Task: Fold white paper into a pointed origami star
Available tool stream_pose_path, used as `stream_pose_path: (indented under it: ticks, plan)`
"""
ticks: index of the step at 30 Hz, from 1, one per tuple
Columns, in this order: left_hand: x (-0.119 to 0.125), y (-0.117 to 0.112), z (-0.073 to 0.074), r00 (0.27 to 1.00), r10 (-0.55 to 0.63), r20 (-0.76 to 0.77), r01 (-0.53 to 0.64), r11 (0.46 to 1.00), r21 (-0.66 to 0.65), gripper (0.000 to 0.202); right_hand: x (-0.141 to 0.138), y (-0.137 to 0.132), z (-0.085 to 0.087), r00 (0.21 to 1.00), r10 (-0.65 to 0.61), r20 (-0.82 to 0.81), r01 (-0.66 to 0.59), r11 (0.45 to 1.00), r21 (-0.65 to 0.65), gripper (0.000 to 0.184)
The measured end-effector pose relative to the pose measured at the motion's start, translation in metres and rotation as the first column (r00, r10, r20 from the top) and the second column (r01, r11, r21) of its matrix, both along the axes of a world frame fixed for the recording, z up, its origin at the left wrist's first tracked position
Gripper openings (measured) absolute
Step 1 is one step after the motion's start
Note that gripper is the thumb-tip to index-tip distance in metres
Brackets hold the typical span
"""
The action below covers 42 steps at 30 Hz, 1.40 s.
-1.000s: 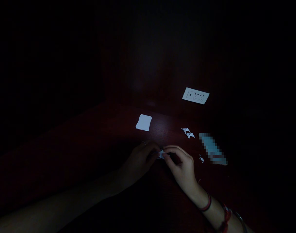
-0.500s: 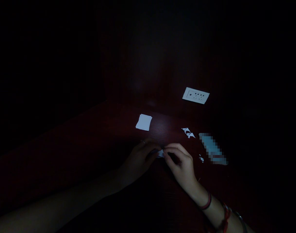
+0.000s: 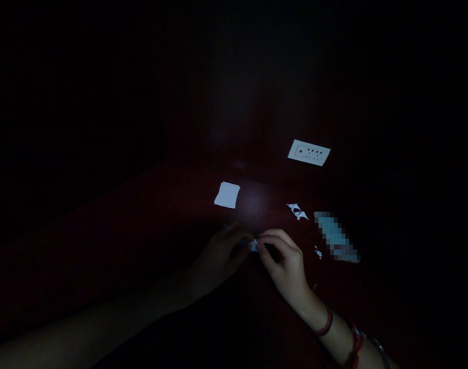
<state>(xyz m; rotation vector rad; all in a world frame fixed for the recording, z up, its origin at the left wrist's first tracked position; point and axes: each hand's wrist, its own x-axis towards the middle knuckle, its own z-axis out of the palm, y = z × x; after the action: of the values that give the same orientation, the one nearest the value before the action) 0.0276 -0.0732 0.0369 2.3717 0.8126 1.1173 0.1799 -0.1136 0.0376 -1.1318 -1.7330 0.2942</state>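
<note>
A small piece of white paper (image 3: 253, 246) is pinched between my two hands, just above the dark red table. My left hand (image 3: 226, 251), in shadow with a ring on one finger, grips its left end. From the other side, the thumb and fingers of my right hand (image 3: 285, 259) close on the right end. The fingertips cover most of the paper, so its folds are hard to make out. Beyond my hands lies a stack of square white paper sheets (image 3: 227, 195). Folded white paper pieces (image 3: 297, 211) rest to the right of it.
Tiny white paper scraps (image 3: 318, 252) lie right of my right hand. Beside them is a flat bluish object (image 3: 336, 236), blurred by pixelation. A white socket plate (image 3: 309, 152) is on the upright panel behind the table (image 3: 172, 200). The surroundings are very dark.
Both hands keep their pinch on the paper. My right hand has shifted slightly left and down, and less of the paper shows between the fingers.
</note>
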Motion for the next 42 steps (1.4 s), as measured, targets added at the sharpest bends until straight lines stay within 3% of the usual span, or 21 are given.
stream_pose_path:
  ticks: [18, 29, 36, 42]
  plan:
    - [0.002, -0.001, -0.002, 1.000, -0.004, 0.011, 0.004, 1.000, -0.024, 0.008, -0.001, 0.003, 0.000, 1.000, -0.021, -0.009, 0.021, 1.000, -0.021, 0.009]
    - [0.001, 0.002, -0.006, 0.999, 0.050, -0.013, -0.050, 0.997, -0.059, 0.006, 0.005, 0.007, -0.001, 0.998, 0.044, 0.044, -0.040, 0.996, -0.081, 0.008]
    - [0.000, 0.002, -0.003, 0.998, -0.005, -0.058, 0.001, 0.997, -0.083, 0.006, 0.006, 0.008, -0.003, 0.996, 0.015, 0.091, -0.005, 0.995, -0.105, 0.008]
    - [-0.002, 0.002, -0.003, 0.998, -0.002, -0.070, -0.005, 0.995, -0.102, 0.006, 0.009, 0.009, -0.002, 0.992, 0.088, 0.093, -0.076, 0.989, -0.129, 0.010]
